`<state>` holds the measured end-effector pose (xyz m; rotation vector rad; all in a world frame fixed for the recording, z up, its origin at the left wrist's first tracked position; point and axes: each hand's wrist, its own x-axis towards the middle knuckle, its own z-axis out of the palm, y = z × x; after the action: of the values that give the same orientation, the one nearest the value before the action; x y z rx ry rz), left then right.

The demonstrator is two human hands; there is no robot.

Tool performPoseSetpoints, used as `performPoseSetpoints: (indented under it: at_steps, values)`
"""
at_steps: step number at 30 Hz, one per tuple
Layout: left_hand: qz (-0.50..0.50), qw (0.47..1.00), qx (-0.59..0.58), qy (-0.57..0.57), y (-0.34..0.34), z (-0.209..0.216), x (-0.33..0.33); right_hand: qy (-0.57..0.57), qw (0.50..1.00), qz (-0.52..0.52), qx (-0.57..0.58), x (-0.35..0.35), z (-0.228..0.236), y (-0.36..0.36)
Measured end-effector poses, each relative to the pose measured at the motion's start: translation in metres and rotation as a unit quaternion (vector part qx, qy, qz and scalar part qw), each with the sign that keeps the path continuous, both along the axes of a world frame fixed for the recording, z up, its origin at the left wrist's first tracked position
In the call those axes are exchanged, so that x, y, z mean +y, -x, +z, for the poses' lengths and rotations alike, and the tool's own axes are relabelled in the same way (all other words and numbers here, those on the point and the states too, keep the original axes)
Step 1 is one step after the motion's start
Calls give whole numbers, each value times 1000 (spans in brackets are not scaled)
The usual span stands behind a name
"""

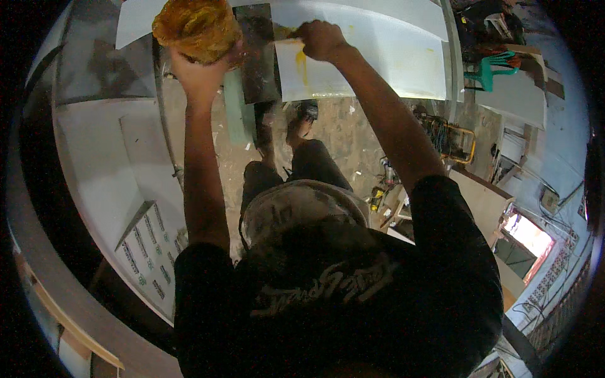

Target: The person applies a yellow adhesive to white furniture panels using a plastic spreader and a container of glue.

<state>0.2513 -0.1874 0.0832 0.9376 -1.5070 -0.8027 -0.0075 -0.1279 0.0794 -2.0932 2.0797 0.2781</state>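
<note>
At the upper left, my left hand [203, 74] is wrapped round the underside of a round container [196, 25] coated in glossy yellow-brown paste that looks like glue. My right hand [321, 41] is closed in a fist over a white sheet [384, 63]. From that fist a thin, glue-smeared tool [285, 34] points left; its exact kind is too blurred to tell. Yellow streaks [301, 66] run down the sheet's left part, below the tool. A dark board [257, 75] lies between the container and the sheet.
A pale green strip [237, 113] extends toward me under the dark board. White panels [94, 145] stand along the left. On the right are a green plastic stool [488, 70], a yellow-framed machine [463, 145] and loose boards. My feet are on the stained floor [340, 132].
</note>
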Motion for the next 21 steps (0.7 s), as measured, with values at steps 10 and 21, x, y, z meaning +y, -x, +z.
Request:
performPoseSetpoints:
  at_steps: [10,21]
  values:
    - [-35,996,65,-56,-39,11,-3,-97,977,-24,-188,160,-7,-54]
    - [-207,961,98,-155,-18,11,59,167,759,-251,-577,126,182,-40]
